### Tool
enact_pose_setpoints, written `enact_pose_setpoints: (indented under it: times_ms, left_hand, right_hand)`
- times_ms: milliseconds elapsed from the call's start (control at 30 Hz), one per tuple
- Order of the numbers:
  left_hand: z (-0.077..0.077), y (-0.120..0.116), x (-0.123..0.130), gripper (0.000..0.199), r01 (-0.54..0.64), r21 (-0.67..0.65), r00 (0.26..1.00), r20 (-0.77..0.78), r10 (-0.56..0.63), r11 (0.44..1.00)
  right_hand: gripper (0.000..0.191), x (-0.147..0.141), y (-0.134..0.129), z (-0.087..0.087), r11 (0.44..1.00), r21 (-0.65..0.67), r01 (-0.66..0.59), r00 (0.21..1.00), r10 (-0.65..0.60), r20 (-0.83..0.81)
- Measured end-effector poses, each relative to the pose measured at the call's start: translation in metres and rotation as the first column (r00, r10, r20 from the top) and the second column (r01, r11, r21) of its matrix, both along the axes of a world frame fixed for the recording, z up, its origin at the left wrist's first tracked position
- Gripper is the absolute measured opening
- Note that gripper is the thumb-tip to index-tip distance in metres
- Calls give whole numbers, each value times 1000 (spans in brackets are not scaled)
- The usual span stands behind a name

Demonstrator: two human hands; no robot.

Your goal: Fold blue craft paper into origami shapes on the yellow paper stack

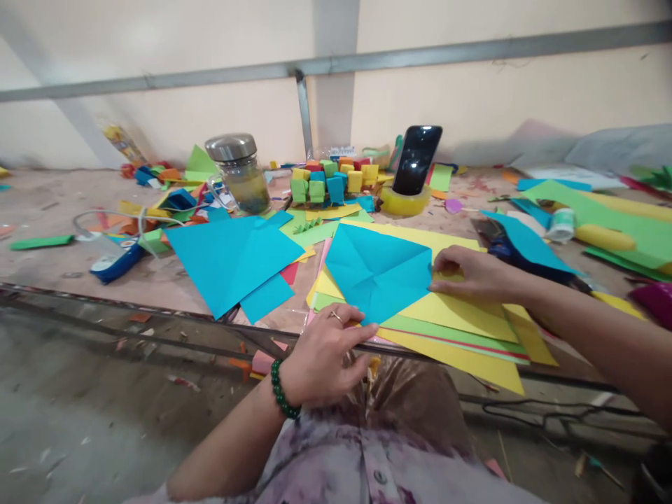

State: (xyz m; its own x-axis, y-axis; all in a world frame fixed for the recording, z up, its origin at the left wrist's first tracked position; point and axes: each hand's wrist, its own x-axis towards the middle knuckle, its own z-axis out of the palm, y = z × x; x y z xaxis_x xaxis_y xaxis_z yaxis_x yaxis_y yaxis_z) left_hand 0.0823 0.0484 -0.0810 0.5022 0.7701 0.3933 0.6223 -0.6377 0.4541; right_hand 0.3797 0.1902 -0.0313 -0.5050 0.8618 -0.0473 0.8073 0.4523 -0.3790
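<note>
A creased blue paper (379, 269) lies on a stack of yellow, green and red sheets (475, 316) at the table's front edge. My left hand (332, 350), with a ring and a green bead bracelet, has its fingers apart and touches the paper's lower corner. At the paper's right corner, my right hand (462, 273) pinches the edge between thumb and fingers. Left of the stack rests a larger blue sheet (236, 255), with a smaller blue piece partly under it.
Behind the papers stand a glass mug (239, 175), folded paper cubes (336, 180) and a phone (417, 159) propped on a yellow tape roll (403, 201). A blue-handled tool (118, 264) lies left. A white bottle (561, 224) and more paper are at right.
</note>
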Motion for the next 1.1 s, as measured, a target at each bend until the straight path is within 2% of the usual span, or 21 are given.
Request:
enact_pose_setpoints:
  times_ms: [133, 200, 267, 400, 567, 700, 900, 1033, 1100]
  left_hand:
    - [0, 1, -1, 40, 1, -3, 1000, -12, -2, 1000]
    - [0, 1, -2, 41, 5, -4, 1000, -9, -5, 1000]
    - [0, 0, -3, 42, 18, -6, 1000, 13, -18, 1000]
    - [-1, 0, -5, 35, 56, 13, 994, 88, -57, 998]
    - [-3, 1, -8, 33, 79, 27, 989, 125, -82, 996]
    - [-3, 2, -10, 33, 121, 21, 976, 178, -123, 992]
    - [0, 2, -10, 33, 122, 2, 976, 182, -120, 993]
    - [-3, 2, -9, 37, 103, 45, 976, 187, -110, 994]
    - [-5, 3, -10, 36, 104, 76, 975, 190, -116, 992]
  right_hand:
    - [42, -22, -16, 16, 1000, -21, -13, 994, 11, -109]
    - [41, -45, -31, 17, 992, -91, -83, 984, 67, -165]
    - [35, -68, -44, 13, 973, -174, -155, 985, 139, -100]
    - [31, -95, -51, 5, 969, -195, -149, 985, 162, 53]
    - [40, -96, -38, 8, 963, -225, -148, 966, 190, 176]
    - [37, -94, -31, 10, 947, -283, -152, 955, 214, 203]
    - [34, -88, -25, 8, 932, -334, -144, 970, 200, 140]
    - [44, -85, -21, 7, 917, -363, -168, 979, 199, 48]
    - [53, -83, -18, 4, 943, -305, -134, 991, 134, -22]
